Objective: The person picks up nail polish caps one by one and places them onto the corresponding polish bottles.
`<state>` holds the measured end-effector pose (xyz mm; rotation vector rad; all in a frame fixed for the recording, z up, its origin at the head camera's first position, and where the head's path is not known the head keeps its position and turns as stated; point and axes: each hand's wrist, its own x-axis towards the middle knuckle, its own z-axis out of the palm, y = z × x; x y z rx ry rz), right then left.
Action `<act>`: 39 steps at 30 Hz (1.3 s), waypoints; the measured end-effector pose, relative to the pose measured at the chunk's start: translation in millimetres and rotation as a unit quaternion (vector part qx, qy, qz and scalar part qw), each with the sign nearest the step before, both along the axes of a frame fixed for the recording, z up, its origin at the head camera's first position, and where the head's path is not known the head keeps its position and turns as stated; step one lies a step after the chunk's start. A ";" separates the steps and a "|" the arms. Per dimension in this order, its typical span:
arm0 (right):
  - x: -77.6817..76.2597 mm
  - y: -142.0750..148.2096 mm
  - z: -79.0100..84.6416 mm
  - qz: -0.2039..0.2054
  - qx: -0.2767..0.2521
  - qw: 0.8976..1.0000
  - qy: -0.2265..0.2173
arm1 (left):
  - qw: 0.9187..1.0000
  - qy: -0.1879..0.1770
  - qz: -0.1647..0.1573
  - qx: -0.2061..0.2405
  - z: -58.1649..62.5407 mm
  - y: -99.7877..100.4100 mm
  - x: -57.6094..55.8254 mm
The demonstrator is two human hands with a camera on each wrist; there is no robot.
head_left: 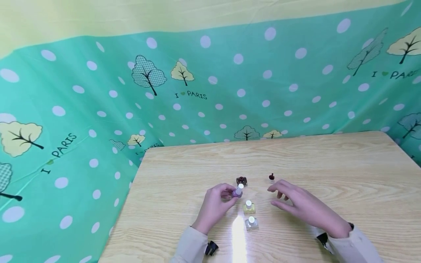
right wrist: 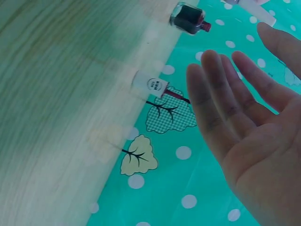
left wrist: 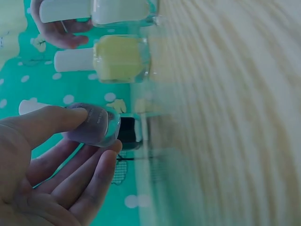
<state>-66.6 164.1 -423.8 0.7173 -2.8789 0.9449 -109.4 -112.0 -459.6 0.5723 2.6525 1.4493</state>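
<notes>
My left hand [head_left: 217, 202] pinches a purple nail polish bottle [head_left: 236, 193] with a white cap between thumb and fingers; in the left wrist view the bottle [left wrist: 94, 125] tilts. Just behind it stands a dark red nail polish bottle [head_left: 241, 181], its neck uncapped in the right wrist view. The white brush cap [right wrist: 150, 84] of dark red polish stands on the table, brush pointing up. Near that cap hovers my right hand [head_left: 296, 202], fingers apart and holding nothing. Toward me, a yellow nail polish bottle [head_left: 249, 208] and a clear-whitish one [head_left: 251, 224] stand capped.
The wooden table [head_left: 184, 164] reaches back to a green dotted curtain [head_left: 223, 91]. A bright glare strip lies on the tabletop between my arms. A black device [head_left: 211, 248] is by my left cuff.
</notes>
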 end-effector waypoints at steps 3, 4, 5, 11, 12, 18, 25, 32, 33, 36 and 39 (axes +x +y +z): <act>-1.0 3.2 -4.3 -0.005 0.005 1.000 -0.006 | 1.000 -0.016 -0.007 -0.002 -4.6 0.5 -1.8; -1.4 4.3 -5.6 -0.005 0.006 1.000 -0.006 | 1.000 -0.018 -0.010 -0.003 -6.2 0.6 -2.2; -1.8 5.4 -6.5 -0.005 0.008 1.000 -0.009 | 1.000 -0.020 -0.012 -0.004 -7.7 0.6 -2.8; -4.5 10.1 -10.1 -0.005 0.016 1.000 -0.019 | 0.999 -0.029 -0.018 -0.011 -12.8 0.8 -7.0; -4.8 10.5 -10.5 -0.006 0.017 1.000 -0.020 | 0.999 -0.032 -0.019 -0.011 -13.1 1.1 -7.4; -4.9 12.0 -13.4 -0.016 0.029 0.999 -0.018 | 0.999 -0.043 -0.023 -0.011 -14.9 3.7 -7.2; -3.7 13.6 -17.4 -0.022 0.032 0.999 -0.012 | 0.999 -0.041 -0.022 -0.014 -17.5 6.2 -6.3; -7.2 16.8 -18.6 -0.043 0.028 0.999 -0.020 | 0.998 -0.052 -0.019 -0.015 -19.4 -2.1 -9.7; -8.4 17.2 -18.3 -0.049 0.027 0.998 -0.022 | 0.998 -0.050 -0.018 -0.018 -19.1 -3.9 -10.7; -13.6 18.7 -18.3 -0.064 0.022 0.997 -0.027 | 0.998 -0.047 -0.012 -0.025 -18.4 -8.5 -14.4; -20.3 20.4 -19.0 -0.072 0.014 0.997 -0.038 | 0.999 -0.045 -0.012 -0.028 -17.4 -11.2 -18.1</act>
